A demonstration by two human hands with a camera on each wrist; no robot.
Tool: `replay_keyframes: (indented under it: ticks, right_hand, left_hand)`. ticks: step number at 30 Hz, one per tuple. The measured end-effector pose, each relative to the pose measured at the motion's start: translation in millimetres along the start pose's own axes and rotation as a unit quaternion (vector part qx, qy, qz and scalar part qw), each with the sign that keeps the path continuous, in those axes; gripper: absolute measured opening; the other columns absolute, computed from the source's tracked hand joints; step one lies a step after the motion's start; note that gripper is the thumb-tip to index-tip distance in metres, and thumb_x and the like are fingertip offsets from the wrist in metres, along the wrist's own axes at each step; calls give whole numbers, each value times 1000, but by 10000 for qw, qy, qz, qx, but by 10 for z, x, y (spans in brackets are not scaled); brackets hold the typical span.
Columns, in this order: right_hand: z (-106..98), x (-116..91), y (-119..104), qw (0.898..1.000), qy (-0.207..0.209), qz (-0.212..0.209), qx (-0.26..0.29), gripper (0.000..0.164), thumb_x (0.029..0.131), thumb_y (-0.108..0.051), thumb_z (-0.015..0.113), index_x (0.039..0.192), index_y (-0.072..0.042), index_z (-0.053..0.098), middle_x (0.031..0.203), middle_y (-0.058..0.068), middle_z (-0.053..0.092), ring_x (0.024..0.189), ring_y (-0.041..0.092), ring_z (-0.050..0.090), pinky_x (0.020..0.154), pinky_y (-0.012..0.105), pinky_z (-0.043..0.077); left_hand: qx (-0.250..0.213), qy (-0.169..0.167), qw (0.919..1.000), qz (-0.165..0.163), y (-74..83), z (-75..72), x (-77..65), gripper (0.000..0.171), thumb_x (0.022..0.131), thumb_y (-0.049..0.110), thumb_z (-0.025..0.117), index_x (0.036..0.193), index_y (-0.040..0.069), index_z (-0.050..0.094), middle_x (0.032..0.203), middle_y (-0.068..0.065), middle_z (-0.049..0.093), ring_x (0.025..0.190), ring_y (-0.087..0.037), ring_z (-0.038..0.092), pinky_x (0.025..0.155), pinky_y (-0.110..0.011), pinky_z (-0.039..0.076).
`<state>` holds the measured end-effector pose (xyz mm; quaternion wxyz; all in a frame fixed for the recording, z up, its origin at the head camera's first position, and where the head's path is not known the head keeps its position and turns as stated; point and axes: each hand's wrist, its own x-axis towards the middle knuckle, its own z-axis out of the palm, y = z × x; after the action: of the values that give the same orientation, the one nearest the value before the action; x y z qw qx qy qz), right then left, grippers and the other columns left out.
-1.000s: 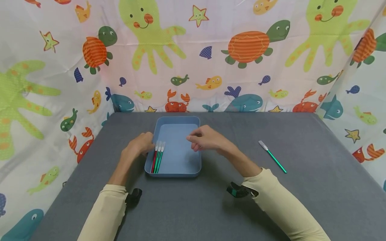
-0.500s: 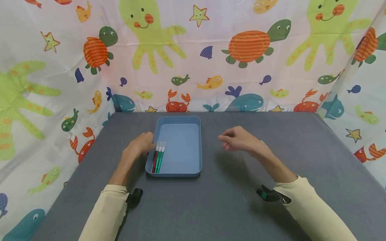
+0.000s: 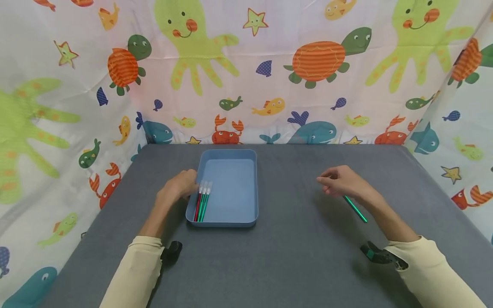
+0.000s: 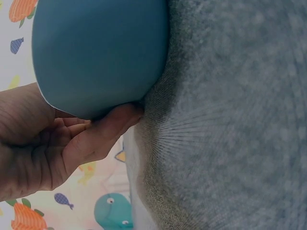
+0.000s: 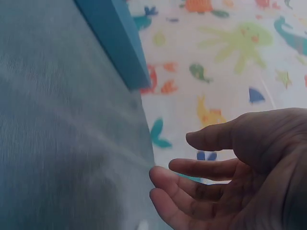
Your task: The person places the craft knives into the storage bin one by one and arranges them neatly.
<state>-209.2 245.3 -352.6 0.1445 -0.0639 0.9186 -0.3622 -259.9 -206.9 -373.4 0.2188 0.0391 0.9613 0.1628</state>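
Note:
In the head view, my left hand (image 3: 179, 186) grips the left side of a blue tray (image 3: 239, 223). The left wrist view has its thumb (image 4: 103, 134) pressed along the tray's outer wall (image 4: 100, 57), with the other fingers partly hidden behind it. Inside, along the left wall, lie a red paintbrush (image 3: 197, 208) and green paintbrushes (image 3: 204, 208), pale tips pointing away. My right hand (image 3: 343, 182) hovers over the right part of the table, fingers loosely bent and holding nothing. Beneath it lies another green paintbrush (image 3: 356, 210), its tip end hidden by the hand.
Grey cloth covers the table (image 3: 269, 265). A curtain (image 3: 239, 51) printed with sea animals hangs along the back and both sides. Each forearm wears a dark wrist camera, such as the right one (image 3: 379, 253).
My right hand has moved from over the tray's right edge, across to the right, above the loose green paintbrush. The left hand and tray have stayed in place.

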Motion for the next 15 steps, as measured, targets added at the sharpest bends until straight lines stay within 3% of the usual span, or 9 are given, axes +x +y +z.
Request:
replay_keyframes:
  ticks: [9,15]
  right_hand:
    - [-204,-50,416,9969,324,381,-604,46,105,-25,60,130,14,61,102,27,74,80,18,72,67,27,58]
    - [-211,-53,556,9947,360,515,-812,44,99,-20,68,126,14,61,94,21,73,78,20,68,66,29,56]
  left_hand:
    - [53,-86,9999,-33,-1,-35,8,46,107,16,56,144,-10,48,124,-26,66,92,-27,73,88,-43,64]
    - [80,-54,10000,0,-17,-16,10,47,107,15,55,145,-11,47,126,-27,66,94,-27,73,89,-45,63]
